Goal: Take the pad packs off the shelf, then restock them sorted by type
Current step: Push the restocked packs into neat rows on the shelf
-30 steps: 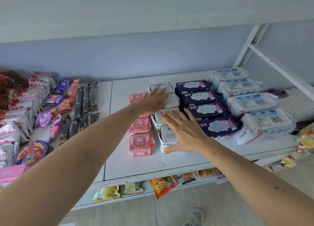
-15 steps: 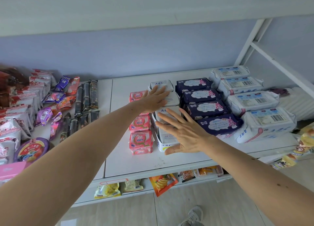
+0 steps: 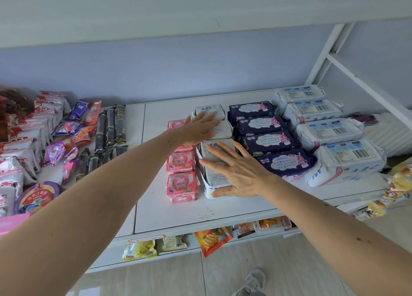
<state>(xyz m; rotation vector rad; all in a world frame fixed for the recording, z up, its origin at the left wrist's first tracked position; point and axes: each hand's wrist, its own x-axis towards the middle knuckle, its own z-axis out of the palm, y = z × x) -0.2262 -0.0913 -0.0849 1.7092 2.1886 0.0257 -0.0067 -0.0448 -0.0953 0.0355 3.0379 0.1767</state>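
Pad packs stand in four rows on the white shelf [image 3: 178, 213]. From left to right there are pink packs [image 3: 181, 185], small white ABC packs [image 3: 219, 129], dark blue packs [image 3: 267, 139] and large white packs [image 3: 330, 131]. My left hand [image 3: 198, 129] lies flat with straight fingers on the far white ABC packs. My right hand [image 3: 236, 170] is spread flat over the near white ABC packs, its thumb at the front pack. Neither hand grips anything. Both hands hide part of that row.
Snack bags and sweets [image 3: 29, 139] crowd the left part of the shelf, with dark stick packs [image 3: 109, 128] beside them. A white frame bar [image 3: 361, 82] slants at the right. Snack packets [image 3: 211, 240] hang on the shelf below. A shoe [image 3: 254, 282] shows on the floor.
My right hand has spread wider and slid slightly forward over the near white packs. My left hand has stayed on the far white packs.
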